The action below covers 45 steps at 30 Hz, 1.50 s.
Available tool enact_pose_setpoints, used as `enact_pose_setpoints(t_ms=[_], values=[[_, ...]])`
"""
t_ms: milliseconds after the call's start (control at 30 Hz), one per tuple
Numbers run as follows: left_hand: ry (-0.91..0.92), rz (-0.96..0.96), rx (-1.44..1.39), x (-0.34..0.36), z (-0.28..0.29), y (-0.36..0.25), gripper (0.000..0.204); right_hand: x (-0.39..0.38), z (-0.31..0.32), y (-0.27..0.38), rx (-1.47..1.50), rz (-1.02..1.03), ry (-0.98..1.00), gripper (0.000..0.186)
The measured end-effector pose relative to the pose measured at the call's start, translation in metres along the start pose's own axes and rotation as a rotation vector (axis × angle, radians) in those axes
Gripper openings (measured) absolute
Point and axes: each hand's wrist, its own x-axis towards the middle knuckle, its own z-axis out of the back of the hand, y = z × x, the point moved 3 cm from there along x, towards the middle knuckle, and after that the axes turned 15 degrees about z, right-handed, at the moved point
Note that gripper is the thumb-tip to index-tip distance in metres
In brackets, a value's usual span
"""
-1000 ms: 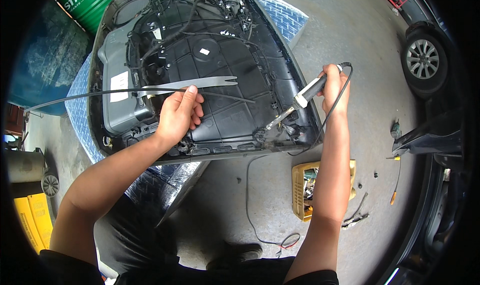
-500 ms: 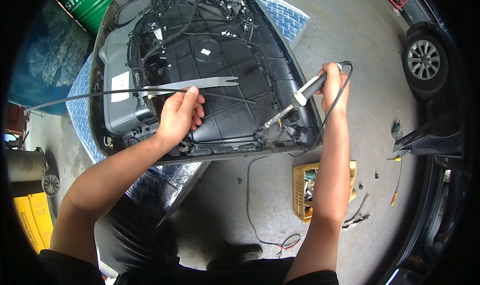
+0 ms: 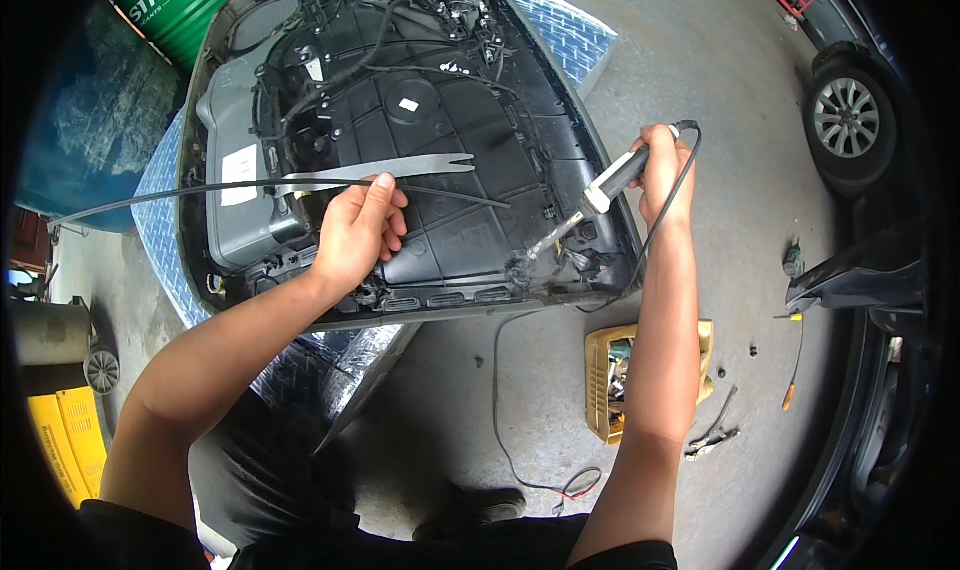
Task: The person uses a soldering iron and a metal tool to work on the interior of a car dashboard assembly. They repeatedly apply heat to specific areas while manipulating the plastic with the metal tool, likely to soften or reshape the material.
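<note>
A black car door panel (image 3: 445, 120) lies with its inner side up, its clips and wiring showing. My left hand (image 3: 362, 225) is closed above it, thumb and fingers pinching a long thin black rod (image 3: 230, 184). The rod runs far out to the left, and its short end points right over the panel. Under the rod rests a grey flat pry tool (image 3: 420, 164) with a forked end. My right hand (image 3: 664, 175) grips a soldering iron (image 3: 610, 185) with a dark handle and a corded back end. Its metal tip meets the panel's near right corner, where the plastic looks roughened.
Blue-patterned wrapped padding (image 3: 560, 30) supports the panel. Below right, a yellow tool basket (image 3: 600, 390) stands on the floor near pliers (image 3: 715, 438) and a screwdriver (image 3: 791, 380). A cable (image 3: 497, 400) trails across the floor. A car wheel (image 3: 848, 120) is at far right, a green drum (image 3: 195, 15) at upper left.
The soldering iron and my right hand have shifted very slightly left, the tip still at the panel's corner. My left hand and the rod look nearly unmoved.
</note>
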Motion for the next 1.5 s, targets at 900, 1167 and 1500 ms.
enact_pose_setpoints(t_ms=[900,1167,1500], values=[[-0.309,-0.116,-0.100,-0.026,0.005,0.014,0.046,-0.012,0.079,-0.001,0.247,0.101,-0.060,0.033],[-0.170,-0.040,-0.228,-0.012,0.017,0.014,0.047,-0.017,0.076,-0.008,0.351,0.219,-0.007,0.029],[-0.256,-0.073,-0.207,-0.007,0.022,0.023,0.045,-0.016,0.065,-0.019,0.437,0.264,-0.054,0.030]])
